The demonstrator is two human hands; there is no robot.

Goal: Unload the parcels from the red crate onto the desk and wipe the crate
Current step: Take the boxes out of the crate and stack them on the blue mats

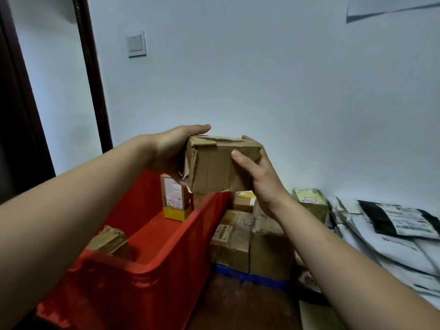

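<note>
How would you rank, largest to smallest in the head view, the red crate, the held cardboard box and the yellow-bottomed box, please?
1. red crate, largest.
2. held cardboard box.
3. yellow-bottomed box, partly hidden and slightly farther, so that gap is unsure.

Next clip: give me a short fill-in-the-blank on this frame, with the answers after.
1. The left hand and right hand grip the dented box near a crate coloured ____.
2. Inside the crate, the tall labelled parcel stands ____.
3. The black mailer bag lies to the crate's ____.
4. The stacked parcels beside the crate rest on a base coloured ____.
Answers: red; upright; right; blue.
</note>
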